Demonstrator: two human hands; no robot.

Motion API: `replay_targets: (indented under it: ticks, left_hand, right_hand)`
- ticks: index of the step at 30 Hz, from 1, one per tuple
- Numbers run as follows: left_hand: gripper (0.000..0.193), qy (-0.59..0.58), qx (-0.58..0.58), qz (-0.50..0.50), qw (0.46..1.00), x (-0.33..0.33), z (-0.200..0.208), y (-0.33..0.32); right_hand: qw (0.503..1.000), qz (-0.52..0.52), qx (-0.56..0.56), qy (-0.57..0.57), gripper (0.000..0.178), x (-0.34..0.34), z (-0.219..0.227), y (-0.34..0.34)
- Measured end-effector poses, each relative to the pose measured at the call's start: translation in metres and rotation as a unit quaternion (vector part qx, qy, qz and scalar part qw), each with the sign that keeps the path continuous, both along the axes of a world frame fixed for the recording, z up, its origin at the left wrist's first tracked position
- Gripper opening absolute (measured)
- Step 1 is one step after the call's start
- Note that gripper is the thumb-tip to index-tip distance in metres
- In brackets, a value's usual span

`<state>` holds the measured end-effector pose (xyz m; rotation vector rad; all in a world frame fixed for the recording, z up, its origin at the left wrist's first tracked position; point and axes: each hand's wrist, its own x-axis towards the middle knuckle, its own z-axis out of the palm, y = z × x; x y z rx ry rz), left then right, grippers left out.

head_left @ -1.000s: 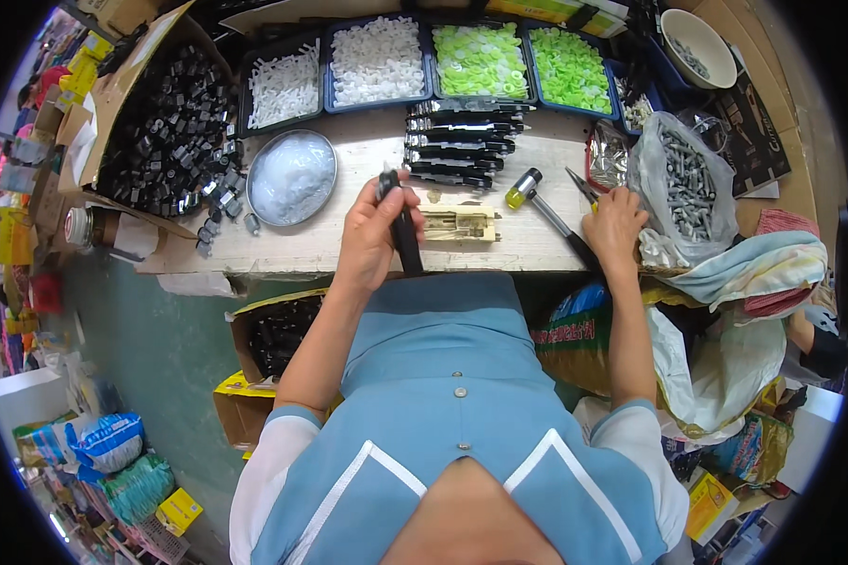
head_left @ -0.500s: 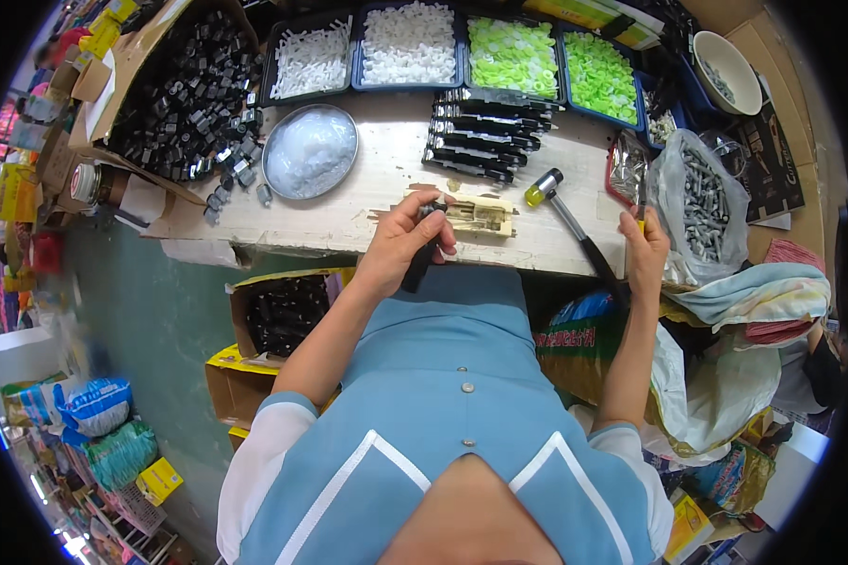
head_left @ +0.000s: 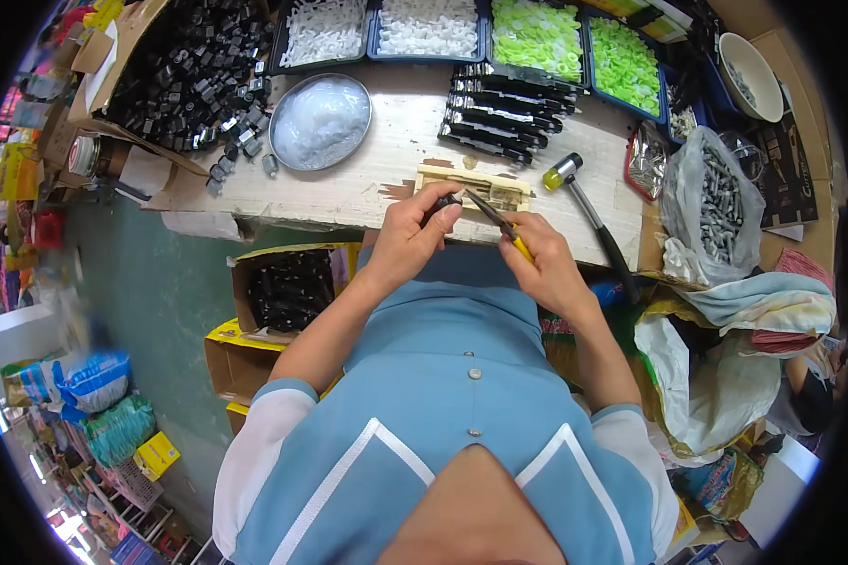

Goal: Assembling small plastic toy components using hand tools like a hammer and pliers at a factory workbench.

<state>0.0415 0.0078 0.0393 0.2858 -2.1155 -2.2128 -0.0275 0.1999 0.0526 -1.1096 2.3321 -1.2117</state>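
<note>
Over the front edge of the workbench, my left hand [head_left: 415, 231] is closed around a black handle-like piece [head_left: 453, 199], mostly hidden by the fingers. My right hand [head_left: 548, 264] grips a slim tool [head_left: 496, 216] with a dark tapering end and a yellow handle; its exact kind is unclear. The tool's tip meets or nearly meets the end of the black piece. Just behind both hands lies a cream-coloured fixture block [head_left: 509, 193] with a recess. To its right rests a hammer [head_left: 589, 212] with a yellow-and-black head.
Black assembled pieces [head_left: 499, 118] lie in a row behind the fixture. A metal dish of whitish grease [head_left: 320, 122] stands left, beside a box of black parts [head_left: 193, 85]. Trays of white parts [head_left: 429, 28] and green parts [head_left: 537, 42] line the back; a bag of metal parts [head_left: 716, 202] sits right.
My right hand has come left from beside the red tray, bringing the yellow-handled tool to the black piece in my left hand. The view has shifted slightly.
</note>
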Motion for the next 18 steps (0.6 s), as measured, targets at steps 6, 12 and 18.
replay_targets:
  ticks: [6,12,18]
  left_hand:
    - [0.029,0.005,-0.026,0.003,1.000,0.002,-0.001,0.001]
    - [0.027,0.034,-0.107,0.022,0.993,0.002,0.001,0.002]
    - [0.023,0.046,-0.203,0.055,0.977,0.006,0.003,0.003]
  right_hand:
    - [1.000,-0.016,0.013,0.009,0.016,0.004,0.007,-0.010]
    - [0.998,0.000,0.041,0.048,0.020,0.003,0.008,-0.014]
    - [0.997,0.012,0.070,0.028,0.027,0.003,0.010,-0.016]
